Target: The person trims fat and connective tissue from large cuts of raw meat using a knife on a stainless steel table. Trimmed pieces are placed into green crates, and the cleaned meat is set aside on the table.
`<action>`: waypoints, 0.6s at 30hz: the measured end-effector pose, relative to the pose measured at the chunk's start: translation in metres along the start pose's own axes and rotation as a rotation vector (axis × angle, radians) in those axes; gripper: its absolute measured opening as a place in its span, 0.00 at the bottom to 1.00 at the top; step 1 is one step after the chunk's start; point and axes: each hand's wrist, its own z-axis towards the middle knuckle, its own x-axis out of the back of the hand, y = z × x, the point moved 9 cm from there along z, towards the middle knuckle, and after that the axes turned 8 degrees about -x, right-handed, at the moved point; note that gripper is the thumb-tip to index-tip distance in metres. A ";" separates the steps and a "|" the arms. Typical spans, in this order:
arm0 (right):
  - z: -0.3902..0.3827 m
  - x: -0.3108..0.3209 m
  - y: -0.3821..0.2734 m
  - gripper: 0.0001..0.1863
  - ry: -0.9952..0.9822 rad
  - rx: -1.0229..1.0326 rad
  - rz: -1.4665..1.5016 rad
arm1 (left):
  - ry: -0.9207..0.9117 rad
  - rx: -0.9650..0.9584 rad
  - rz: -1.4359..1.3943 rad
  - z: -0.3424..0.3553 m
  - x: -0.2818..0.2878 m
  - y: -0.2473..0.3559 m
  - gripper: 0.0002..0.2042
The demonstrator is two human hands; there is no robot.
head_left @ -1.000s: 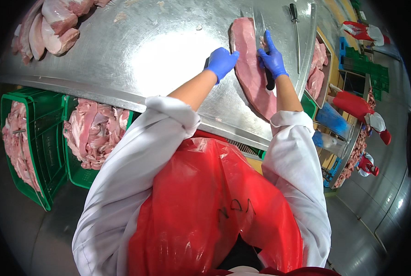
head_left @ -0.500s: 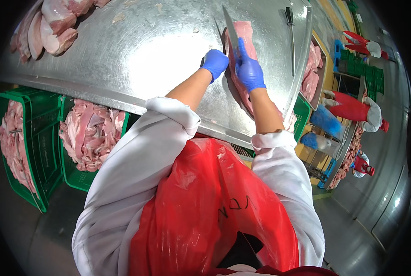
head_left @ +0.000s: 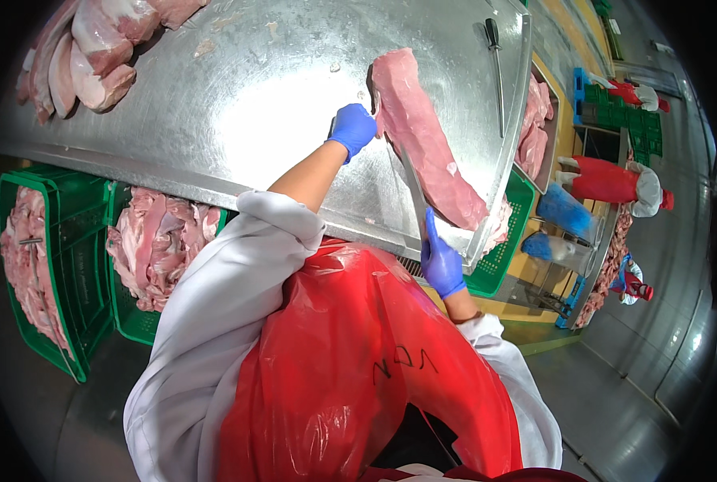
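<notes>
A long, pale pink loin of meat (head_left: 425,136) lies slanting across the metal table. At its upper left edge my left hand (head_left: 353,131), in a blue glove, is closed on a thin strip of meat (head_left: 379,120) that hangs from the loin's side. My right hand (head_left: 443,259), also blue-gloved, grips a knife at the table's near edge, with the index finger stretched along it. The handle is hidden in the palm. The knife's blade (head_left: 414,189) points away from me along the loin's left side, its tip close to the strip.
A sharpening steel (head_left: 497,76) lies right of the loin. Large meat pieces (head_left: 101,48) rest at the far left. Green crates (head_left: 121,309) of trimmings stand below the left edge; another green crate (head_left: 499,257) is at the right corner. Other people in red aprons (head_left: 607,178) work farther right.
My right hand has drawn the knife toward me, from the loin's far end to the table's near edge. The left hand has shifted slightly left and nearer. The loin is now uncovered.
</notes>
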 end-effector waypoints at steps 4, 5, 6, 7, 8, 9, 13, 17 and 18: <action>0.093 0.007 -0.038 0.44 0.201 0.126 0.027 | 0.022 -0.028 0.052 0.001 0.002 -0.007 0.11; 0.118 0.019 -0.062 0.43 0.234 0.148 0.034 | 0.001 0.019 0.007 -0.003 0.002 -0.001 0.11; 0.147 0.014 -0.074 0.42 0.184 0.101 -0.035 | -0.014 0.067 -0.029 -0.007 0.001 0.000 0.11; 0.166 0.011 -0.083 0.40 0.134 0.070 -0.113 | 0.000 0.010 0.019 -0.003 0.002 0.002 0.11; 0.163 0.012 -0.083 0.40 0.162 0.078 -0.108 | 0.001 0.008 0.031 -0.004 0.000 -0.001 0.11; 0.157 0.009 -0.081 0.40 0.191 0.085 -0.102 | 0.001 0.004 0.044 -0.005 -0.002 -0.003 0.11; 0.088 -0.026 -0.032 0.46 0.011 0.032 -0.012 | 0.000 0.033 0.047 -0.004 0.009 -0.001 0.17; -0.009 -0.027 0.015 0.45 -0.160 -0.083 -0.039 | -0.055 0.009 0.010 -0.017 0.030 0.004 0.13; -0.019 -0.023 0.021 0.44 -0.094 -0.056 0.020 | -0.076 -0.032 0.026 -0.018 0.038 0.003 0.09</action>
